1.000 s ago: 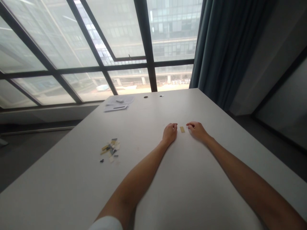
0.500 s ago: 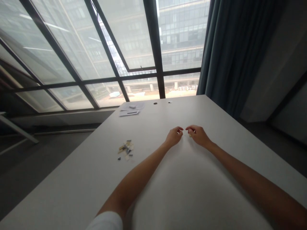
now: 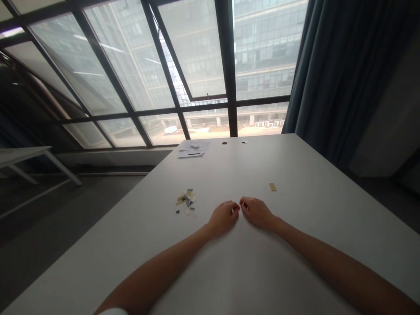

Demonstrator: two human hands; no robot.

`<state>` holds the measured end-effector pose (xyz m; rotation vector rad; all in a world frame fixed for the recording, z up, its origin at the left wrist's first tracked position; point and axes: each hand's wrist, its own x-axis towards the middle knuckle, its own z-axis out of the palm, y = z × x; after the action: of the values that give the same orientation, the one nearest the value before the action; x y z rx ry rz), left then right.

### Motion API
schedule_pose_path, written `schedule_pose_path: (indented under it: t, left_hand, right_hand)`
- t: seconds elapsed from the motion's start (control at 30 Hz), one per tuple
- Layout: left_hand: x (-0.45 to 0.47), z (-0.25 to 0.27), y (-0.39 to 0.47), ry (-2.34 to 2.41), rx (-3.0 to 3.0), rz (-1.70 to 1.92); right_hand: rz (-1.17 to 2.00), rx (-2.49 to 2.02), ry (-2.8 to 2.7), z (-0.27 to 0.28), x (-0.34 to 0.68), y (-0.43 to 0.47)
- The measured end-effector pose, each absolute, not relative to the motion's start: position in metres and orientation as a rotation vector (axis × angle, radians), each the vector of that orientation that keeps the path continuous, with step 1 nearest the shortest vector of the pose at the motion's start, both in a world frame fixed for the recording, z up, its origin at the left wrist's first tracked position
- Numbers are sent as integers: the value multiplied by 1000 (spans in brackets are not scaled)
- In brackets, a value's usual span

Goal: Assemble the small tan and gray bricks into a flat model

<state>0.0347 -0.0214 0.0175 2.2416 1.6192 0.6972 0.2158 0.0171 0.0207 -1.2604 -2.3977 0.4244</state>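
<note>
L hand (image 3: 225,217) and R hand (image 3: 257,213) nearly meet right of pcs pile (image 3: 187,200), fingers narrow; can't tell if holding sth. Yellow piece (image 3: 272,187) lies farther right, prob. against mixing.

You have a yellow plate (image 3: 272,187), its surface pattern too small to make out, and a pile (image 3: 187,200) mixing yellow, cream, grey and near-black, both against the plain white of your table (image 3: 236,168). Your sleeve (image 3: 113,311) shows white, as do the papers (image 3: 182,154) with their dark strip (image 3: 194,154). You also face a deep blue curtain (image 3: 323,83), blackish window frames (image 3: 231,65) and a dark grey floor (image 3: 105,197).
</note>
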Motion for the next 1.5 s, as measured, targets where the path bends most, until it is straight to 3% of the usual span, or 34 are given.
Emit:
schedule_pose_path:
  t: [0.37,1.23,1.5]
  left_hand:
    - [37,0,-26,1631,2275,791]
    - [30,4,-26,1544,2014,1001]
    - [-3,50,-8,1680,2087,1114]
  right_hand:
    - [367,-1154,-2392,-4,216,8]
    - [440,-1201,-2314,-4,216,10]
    - [434,-1206,-2315,-4,216,9]
